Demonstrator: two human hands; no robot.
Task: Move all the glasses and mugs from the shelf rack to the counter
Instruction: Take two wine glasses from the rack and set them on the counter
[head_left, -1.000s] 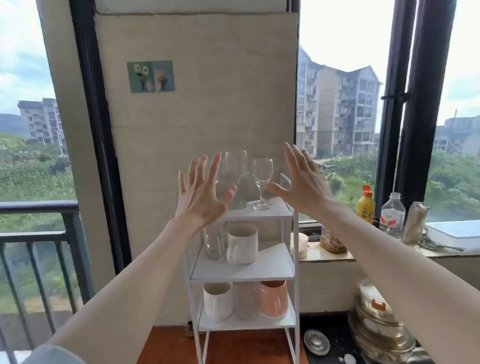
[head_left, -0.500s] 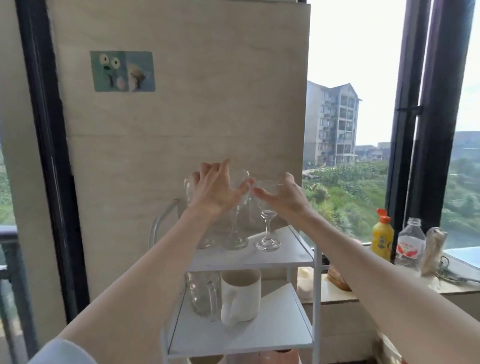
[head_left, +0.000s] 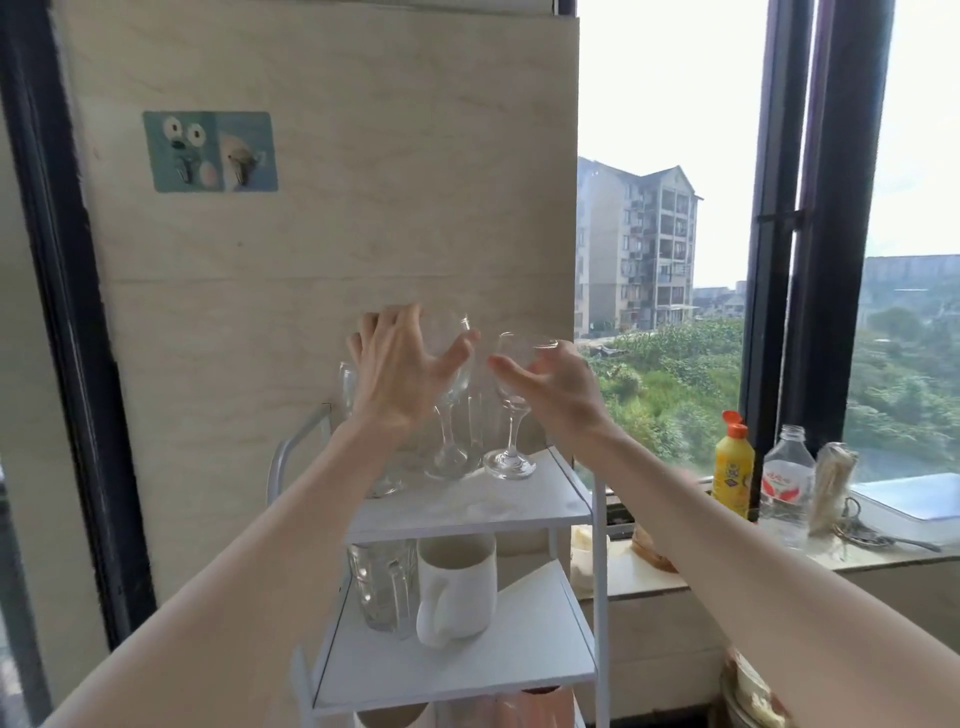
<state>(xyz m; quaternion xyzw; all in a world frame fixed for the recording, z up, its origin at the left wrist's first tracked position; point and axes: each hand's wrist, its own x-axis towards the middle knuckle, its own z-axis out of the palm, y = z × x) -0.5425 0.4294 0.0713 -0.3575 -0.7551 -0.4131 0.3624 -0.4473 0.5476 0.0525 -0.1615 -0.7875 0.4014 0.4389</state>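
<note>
Glass may knock glass: your left hand cups the tall wine glass, your right hand wraps the small one, bowls nearly touching.

The rack is white, as is the mug on its middle shelf. The glasses are clear and colourless. A peach-pink mug sits lowest. The panel is pale wood-grain with a teal sticker. The bottle is yellow, capped orange. The window frames are black.
</note>
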